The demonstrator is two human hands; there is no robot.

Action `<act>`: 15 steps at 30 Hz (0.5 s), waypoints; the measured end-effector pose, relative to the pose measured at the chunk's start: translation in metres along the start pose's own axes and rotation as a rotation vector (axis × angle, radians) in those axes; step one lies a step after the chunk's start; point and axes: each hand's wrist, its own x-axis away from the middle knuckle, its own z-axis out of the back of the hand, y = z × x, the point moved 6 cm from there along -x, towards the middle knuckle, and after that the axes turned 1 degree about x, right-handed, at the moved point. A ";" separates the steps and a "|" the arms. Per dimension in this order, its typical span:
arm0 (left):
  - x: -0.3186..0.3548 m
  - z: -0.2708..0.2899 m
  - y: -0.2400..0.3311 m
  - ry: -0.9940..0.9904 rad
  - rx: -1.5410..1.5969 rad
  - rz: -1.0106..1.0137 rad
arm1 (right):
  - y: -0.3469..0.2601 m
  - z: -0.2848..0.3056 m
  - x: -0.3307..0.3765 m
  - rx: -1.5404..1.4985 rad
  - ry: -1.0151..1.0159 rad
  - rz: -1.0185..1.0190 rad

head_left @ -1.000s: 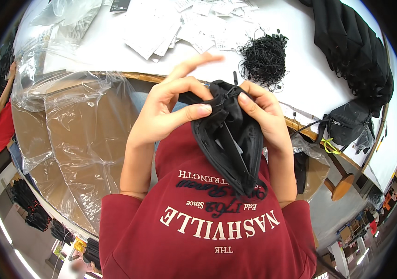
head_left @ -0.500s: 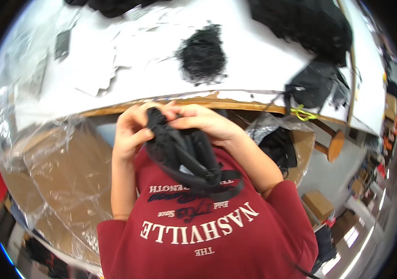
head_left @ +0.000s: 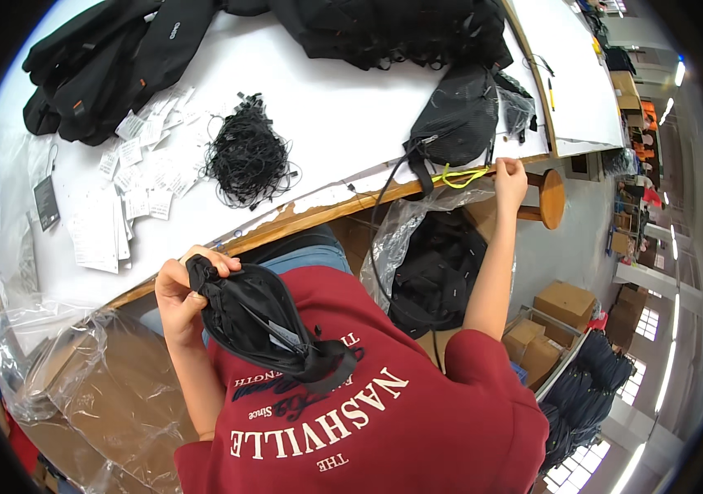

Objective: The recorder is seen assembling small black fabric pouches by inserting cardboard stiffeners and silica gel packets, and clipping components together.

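My left hand [head_left: 180, 288] is closed round the bunched end of a small black fabric bag [head_left: 265, 317], held in front of my red shirt. The bag's mouth gapes, and a pale label [head_left: 286, 337] shows inside; a black strap trails from its lower end. My right hand [head_left: 510, 177] is stretched out to the table's front edge on the right, fingertips pinched together. What they hold, if anything, I cannot make out. Close beside them lies a yellow-green cord [head_left: 463, 176], and just beyond sits a black mesh bag [head_left: 458, 115] with a strap hanging over the edge.
On the white table [head_left: 203, 49] lie a heap of black cord loops [head_left: 249, 156], scattered white paper tags [head_left: 141, 185] and piled black bags [head_left: 393, 29]. A wooden stool [head_left: 553, 199] stands at right; below are a plastic-lined carton [head_left: 434, 272] and a plastic-covered carton [head_left: 113, 387].
My right hand has let go of the small bag and moved right to the table edge. The left hand keeps hold of the bag, and the view has turned toward the right.
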 end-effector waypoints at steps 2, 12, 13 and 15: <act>0.002 -0.002 0.001 -0.015 -0.037 0.025 | -0.003 -0.014 -0.022 0.064 0.035 0.032; -0.017 -0.020 0.005 0.078 -0.076 0.156 | 0.074 -0.016 -0.053 0.156 0.199 0.090; -0.014 -0.020 0.005 0.102 -0.073 0.159 | 0.060 -0.009 -0.037 0.144 0.289 0.136; -0.014 -0.019 0.003 0.101 -0.040 0.184 | 0.046 -0.006 -0.024 -0.473 0.160 0.191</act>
